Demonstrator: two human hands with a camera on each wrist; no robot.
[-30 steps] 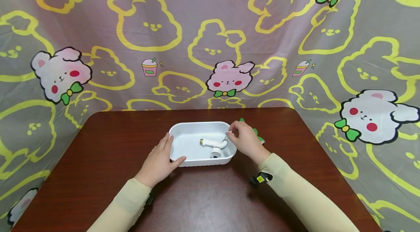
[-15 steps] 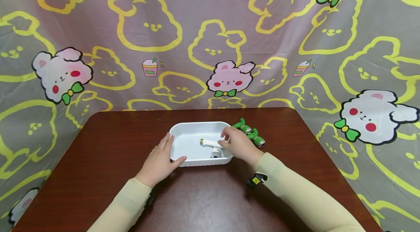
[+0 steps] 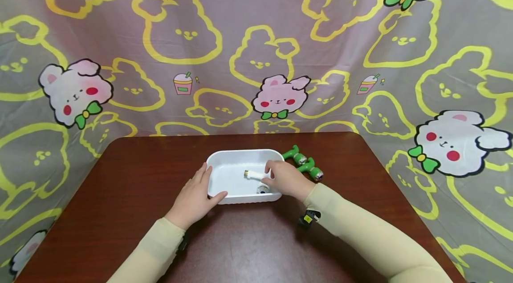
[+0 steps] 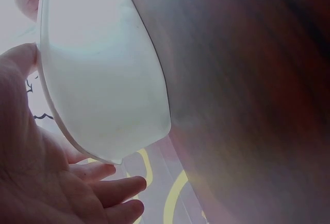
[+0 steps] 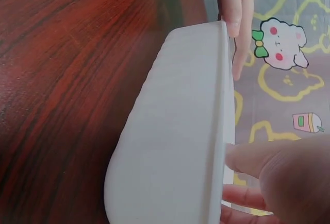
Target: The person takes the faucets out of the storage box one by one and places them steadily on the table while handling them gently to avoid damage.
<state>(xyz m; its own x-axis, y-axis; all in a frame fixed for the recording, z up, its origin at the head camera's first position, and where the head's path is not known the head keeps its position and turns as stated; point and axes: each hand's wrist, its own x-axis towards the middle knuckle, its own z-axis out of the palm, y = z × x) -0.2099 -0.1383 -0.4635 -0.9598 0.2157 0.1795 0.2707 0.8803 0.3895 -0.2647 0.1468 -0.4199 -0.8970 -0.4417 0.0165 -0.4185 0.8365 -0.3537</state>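
A white oval tray [image 3: 228,199] stands mid-table. Inside it lies a white pipe fitting [image 3: 254,176] with a brass end pointing left and a round metal-and-white end [image 3: 262,190] near the front wall. My right hand [image 3: 289,180] reaches over the tray's right side, thumb and fingers about the fitting's curved part, which they hide. In the right wrist view the tray wall [image 5: 165,121] blocks the fitting. My left hand [image 3: 193,199] rests against the tray's left end, fingers stretched along it and thumb at the front rim. The left wrist view shows those fingers [image 4: 121,190] spread beside the tray.
Two green curved fittings with metal ends, one farther back [image 3: 295,155] and one nearer [image 3: 311,169], lie on the brown table [image 3: 140,185] just right of the tray. A patterned curtain [image 3: 224,51] hangs behind and at both sides.
My right hand has moved left and forward, from the fitting's right end to its curved middle. The green fittings have come out from behind it. Left hand and tray stay put.
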